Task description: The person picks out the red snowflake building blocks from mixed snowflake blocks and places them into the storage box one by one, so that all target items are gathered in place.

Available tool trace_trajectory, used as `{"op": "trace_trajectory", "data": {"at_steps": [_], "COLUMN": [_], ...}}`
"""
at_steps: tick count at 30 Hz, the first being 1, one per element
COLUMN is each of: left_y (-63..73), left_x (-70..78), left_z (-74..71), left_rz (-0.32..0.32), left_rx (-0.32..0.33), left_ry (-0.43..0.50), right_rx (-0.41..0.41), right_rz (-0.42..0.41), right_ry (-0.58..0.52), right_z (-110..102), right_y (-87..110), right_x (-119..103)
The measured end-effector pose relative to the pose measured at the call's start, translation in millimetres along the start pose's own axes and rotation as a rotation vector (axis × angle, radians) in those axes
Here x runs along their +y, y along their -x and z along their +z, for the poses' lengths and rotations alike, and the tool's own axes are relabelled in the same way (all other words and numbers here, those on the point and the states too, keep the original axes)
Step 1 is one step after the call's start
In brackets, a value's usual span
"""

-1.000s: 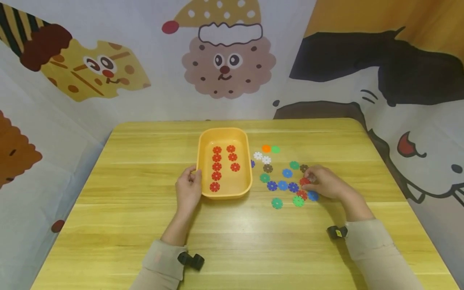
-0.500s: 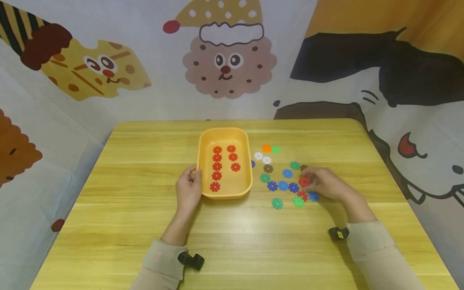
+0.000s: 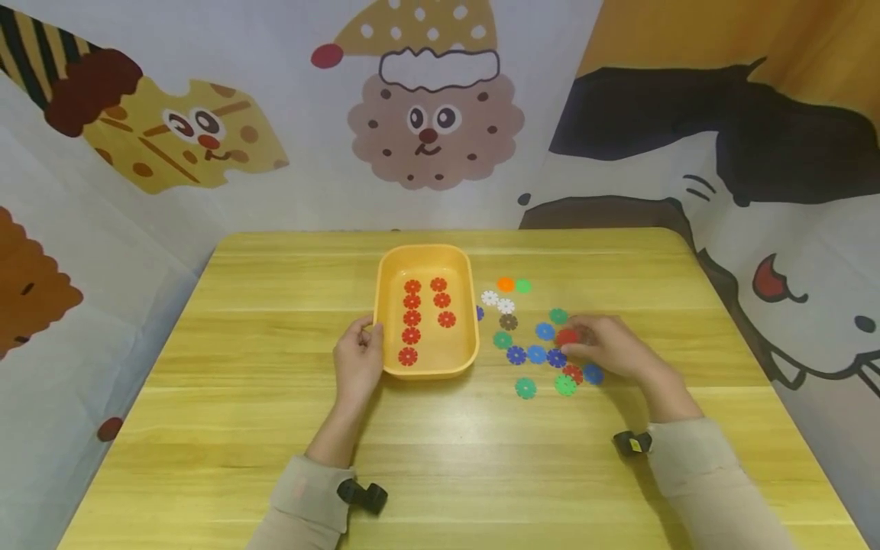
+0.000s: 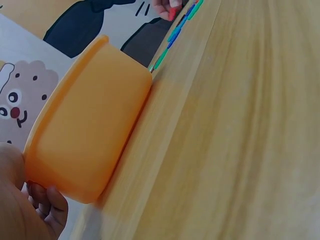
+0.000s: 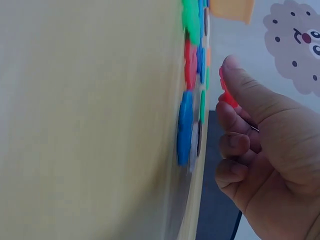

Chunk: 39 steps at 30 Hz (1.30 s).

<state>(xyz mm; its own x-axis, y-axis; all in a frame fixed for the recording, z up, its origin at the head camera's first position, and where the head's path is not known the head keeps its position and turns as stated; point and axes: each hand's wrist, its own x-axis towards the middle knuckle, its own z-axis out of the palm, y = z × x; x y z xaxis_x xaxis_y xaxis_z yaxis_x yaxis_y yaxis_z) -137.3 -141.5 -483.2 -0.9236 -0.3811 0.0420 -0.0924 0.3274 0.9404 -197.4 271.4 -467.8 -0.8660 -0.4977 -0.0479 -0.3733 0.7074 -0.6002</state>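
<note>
An orange-yellow plastic tray [image 3: 443,350] stands left of the table's middle, with red snowflake discs [image 3: 411,318] lying in two columns inside. My left hand [image 3: 360,355] grips the tray's left side, thumb at the rim and fingers curled against the outer wall, as the left wrist view shows. To the right of the tray, my right hand [image 3: 615,350] pinches a red snowflake disc [image 5: 227,95] between thumb and fingers. The right wrist view shows that disc held off the table. Close below it in the head view lies another red disc [image 3: 573,374].
Loose snowflake discs spread between tray and right hand: blue [image 3: 536,354], green [image 3: 525,388], white [image 3: 490,298], brown [image 3: 508,322] and orange [image 3: 505,284]. One dark blue disc [image 3: 480,312] is partly hidden by the tray's right edge. A cartoon-print cloth [image 3: 296,198] hangs behind the wooden table [image 3: 440,458].
My right hand has lifted the red disc and moved it slightly left. A brown disc behind its fingers is now hidden in the head view. The left hand and tray have stayed put.
</note>
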Motion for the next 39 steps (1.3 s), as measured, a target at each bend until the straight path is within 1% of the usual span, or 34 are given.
{"op": "trace_trajectory", "data": {"at_steps": [5,9,13,19,24,31,39], "left_y": [-0.6,-1.4,-1.4,-1.6,-1.6,-1.2,1.1], "left_x": [0.2,0.2,0.4,1.0,1.2,1.9,0.6], "left_z": [0.7,0.4,-0.4,-1.5,-1.2,-0.3,-0.9], "left_rz": [0.006,0.004,-0.006,-0.005,0.0,0.001,0.007], "left_rx": [-0.002,-0.003,-0.005,-0.004,-0.004,-0.007,-0.008], "left_ry": [0.007,0.001,-0.005,0.001,0.0,-0.002,-0.009], "right_rx": [0.013,0.049,0.087,0.139,0.141,0.156,0.138], "right_rz": [-0.006,-0.011,-0.018,-0.063,-0.109,-0.178,-0.225], "right_ry": [-0.024,-0.024,-0.059,-0.098,-0.13,-0.146,-0.197], "right_z": [3.8,7.6,12.3,20.3,26.2,31.9,41.2], "right_y": [-10.5,-19.5,-27.8,-41.8,-52.3,-62.1,-72.7], "right_x": [-10.0,-19.0,-31.4,-53.3,-65.9,-80.6,-100.5]}}
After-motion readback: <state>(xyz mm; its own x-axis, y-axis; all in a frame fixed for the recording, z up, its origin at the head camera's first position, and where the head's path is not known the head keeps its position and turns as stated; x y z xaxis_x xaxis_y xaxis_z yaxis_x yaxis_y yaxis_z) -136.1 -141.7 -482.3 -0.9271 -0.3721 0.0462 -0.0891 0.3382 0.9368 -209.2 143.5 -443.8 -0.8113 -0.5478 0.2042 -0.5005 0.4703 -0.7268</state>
